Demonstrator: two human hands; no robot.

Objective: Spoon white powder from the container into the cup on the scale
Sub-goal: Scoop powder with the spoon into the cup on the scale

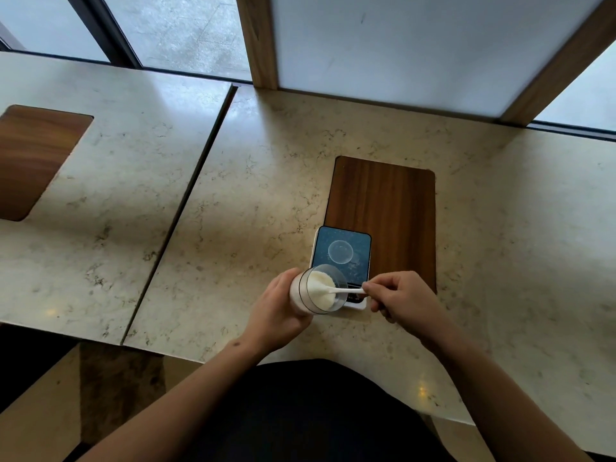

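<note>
My left hand (278,310) grips a clear container (320,290) full of white powder, tilted with its mouth toward the right, just in front of the scale. My right hand (396,296) pinches the handle of a white spoon (343,290) whose bowl is dug into the powder. The scale (341,258) has a dark platform with a white rim and lies partly on a wooden inlay. A small clear cup (340,251) stands on the platform, apart from the container and beyond it. I cannot tell whether the cup holds any powder.
The scale sits on a marble counter (253,201) with a wooden inlay (386,215) to its right. A seam splits the counter from a second slab at left, which has another wooden inlay (33,155). A wood-framed white panel (400,45) stands at the back.
</note>
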